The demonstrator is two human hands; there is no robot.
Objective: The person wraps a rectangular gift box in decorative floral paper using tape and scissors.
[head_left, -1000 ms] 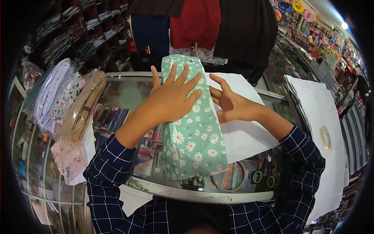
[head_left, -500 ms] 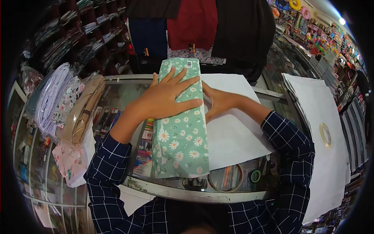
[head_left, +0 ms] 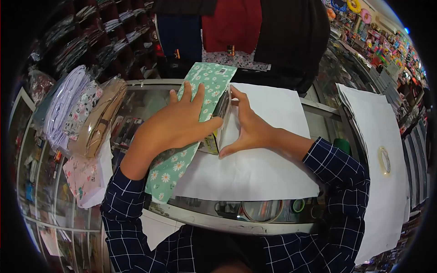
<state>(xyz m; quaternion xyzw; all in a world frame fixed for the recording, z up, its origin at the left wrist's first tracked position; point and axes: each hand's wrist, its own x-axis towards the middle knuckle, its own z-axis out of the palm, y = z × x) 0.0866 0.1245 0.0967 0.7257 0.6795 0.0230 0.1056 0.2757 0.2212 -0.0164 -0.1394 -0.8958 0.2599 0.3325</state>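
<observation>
Green daisy-print paper (head_left: 212,84) lies slantwise on the glass counter, its white underside (head_left: 273,109) spread to the right. My left hand (head_left: 177,123) rests on the printed side with its fingers spread. Beside the paper's folded edge, my right hand (head_left: 250,127) is on the white side, thumb and fingers apart, touching the edge of a dark, flat item (head_left: 221,107). That item shows between the hands, partly covered by the printed paper, and I cannot make out what it is.
Bagged folded clothes (head_left: 98,118) sit at the left. On the right, white sheets (head_left: 378,136) carry a roll of clear tape (head_left: 385,160). Dark and red garments (head_left: 232,25) hang beyond the counter (head_left: 227,226). A green ring (head_left: 298,206) shows near its front edge.
The printed paper has turned and narrowed, its lower end swinging left and exposing the dark item and more white paper. My left hand has moved left and down; my right hand's fingers have spread.
</observation>
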